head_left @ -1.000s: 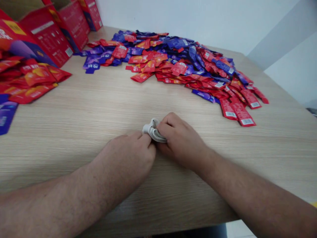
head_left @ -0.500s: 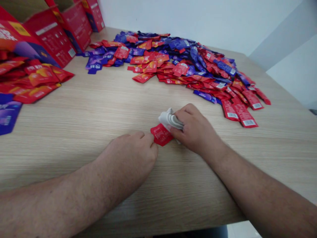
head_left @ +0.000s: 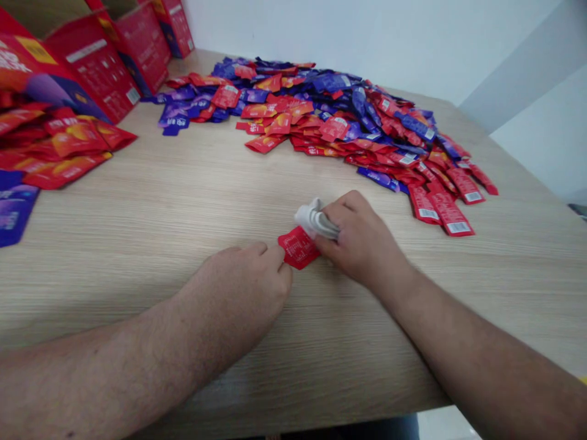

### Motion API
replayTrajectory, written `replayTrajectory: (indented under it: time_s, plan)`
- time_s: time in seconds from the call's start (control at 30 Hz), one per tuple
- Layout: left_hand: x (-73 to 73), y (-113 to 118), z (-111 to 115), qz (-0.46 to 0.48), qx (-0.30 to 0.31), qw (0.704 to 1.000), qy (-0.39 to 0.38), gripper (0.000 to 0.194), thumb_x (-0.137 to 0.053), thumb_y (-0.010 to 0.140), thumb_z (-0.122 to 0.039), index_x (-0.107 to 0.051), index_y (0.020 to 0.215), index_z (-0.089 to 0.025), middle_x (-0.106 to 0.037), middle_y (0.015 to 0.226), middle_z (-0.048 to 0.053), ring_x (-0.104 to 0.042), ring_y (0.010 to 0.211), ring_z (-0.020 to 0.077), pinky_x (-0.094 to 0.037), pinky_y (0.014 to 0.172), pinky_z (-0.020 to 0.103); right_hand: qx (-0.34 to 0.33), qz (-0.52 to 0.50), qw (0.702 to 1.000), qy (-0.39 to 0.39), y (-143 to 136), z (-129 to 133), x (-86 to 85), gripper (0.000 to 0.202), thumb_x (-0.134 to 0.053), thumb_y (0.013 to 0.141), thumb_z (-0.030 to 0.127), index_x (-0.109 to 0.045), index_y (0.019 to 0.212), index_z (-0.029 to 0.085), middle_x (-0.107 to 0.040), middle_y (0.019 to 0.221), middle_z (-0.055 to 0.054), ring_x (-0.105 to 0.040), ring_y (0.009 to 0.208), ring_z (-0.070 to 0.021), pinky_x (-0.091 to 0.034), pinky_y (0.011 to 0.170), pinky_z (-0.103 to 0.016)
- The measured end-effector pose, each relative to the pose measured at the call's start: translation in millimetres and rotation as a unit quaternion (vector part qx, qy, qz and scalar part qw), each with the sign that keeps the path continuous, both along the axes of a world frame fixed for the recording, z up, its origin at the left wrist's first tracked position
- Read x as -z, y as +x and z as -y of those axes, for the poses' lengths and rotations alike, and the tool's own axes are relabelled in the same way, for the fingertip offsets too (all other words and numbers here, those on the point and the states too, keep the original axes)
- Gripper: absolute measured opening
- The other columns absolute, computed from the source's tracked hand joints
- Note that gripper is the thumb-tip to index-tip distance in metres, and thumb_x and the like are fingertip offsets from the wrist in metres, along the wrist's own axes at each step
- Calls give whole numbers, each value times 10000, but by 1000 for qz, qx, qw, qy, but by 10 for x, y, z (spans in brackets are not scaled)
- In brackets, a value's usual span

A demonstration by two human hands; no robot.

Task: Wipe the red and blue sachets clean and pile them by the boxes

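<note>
My left hand (head_left: 257,275) is closed on the left end of a small red sachet (head_left: 299,247) just above or on the tabletop. White printing shows on the sachet's upper face. In my right hand (head_left: 355,235) is a folded white cloth (head_left: 314,217), gripped between thumb and fingers and pressed against the sachet's right part. The cloth and fingers hide that end of the sachet. Both hands are close together near the middle of the wooden table (head_left: 183,201).
A wide heap of red and purple sachets (head_left: 334,128) spreads across the back of the table. More red sachets (head_left: 68,146) are piled at the left, with a purple sachet (head_left: 16,208) before them. Open red boxes (head_left: 101,67) stand at the back left, near a white wall (head_left: 367,36).
Hardly anything differs. Both hands keep their grip on the sachet and cloth, and the view has shifted very slightly.
</note>
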State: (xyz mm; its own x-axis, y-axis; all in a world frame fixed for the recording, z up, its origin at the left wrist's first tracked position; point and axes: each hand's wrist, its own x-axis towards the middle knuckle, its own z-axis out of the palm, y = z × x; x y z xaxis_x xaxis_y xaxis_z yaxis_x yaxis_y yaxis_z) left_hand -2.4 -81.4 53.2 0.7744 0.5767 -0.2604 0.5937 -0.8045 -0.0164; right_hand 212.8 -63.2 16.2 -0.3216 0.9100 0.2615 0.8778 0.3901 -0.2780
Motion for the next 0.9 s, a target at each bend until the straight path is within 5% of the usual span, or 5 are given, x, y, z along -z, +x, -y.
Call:
replayTrajectory:
  time_s: [0.13,0.43,0.53,0.7,0.9]
  plan:
    - [13,-5,1,-2,-18,1000,-10,337,-499,885,-15,-768,1025,-159,-743,977,117,-726,842,294,-636,741,467,-104,2,994,-38,-124,59,1,93,-644,937,284,-680,983,211,-633,1037,-97,-594,964,-257,-512,824,-370]
    - [87,-47,-14,36,9,999,26,206,-534,921,-86,-719,916,-176,-719,904,96,-701,803,290,-612,688,456,170,-51,984,-11,513,-371,32,201,-669,857,371,-707,906,179,-695,934,-134,-656,960,-342,-534,862,-478]
    - [114,-44,-53,67,-37,996,42,162,-562,980,-236,-712,996,-176,-726,954,105,-713,861,307,-614,737,475,207,-196,958,-41,505,-373,43,331,-686,856,411,-743,1085,179,-765,1004,-111,-699,918,-319,-562,833,-471]
    - [139,-12,-136,91,-110,988,57,298,-667,955,-429,-681,1103,-170,-721,1048,125,-707,987,339,-612,814,479,148,-446,871,-144,433,-324,105,451,-756,809,476,-720,1191,239,-802,1046,-34,-736,849,-252,-597,729,-387]
    - [173,-12,-194,93,-120,987,58,230,-640,976,-366,-674,1101,-176,-715,1020,118,-707,988,336,-615,808,476,114,-530,810,-223,367,-274,81,436,-868,724,475,-729,1078,263,-790,938,-4,-718,753,-207,-579,651,-318]
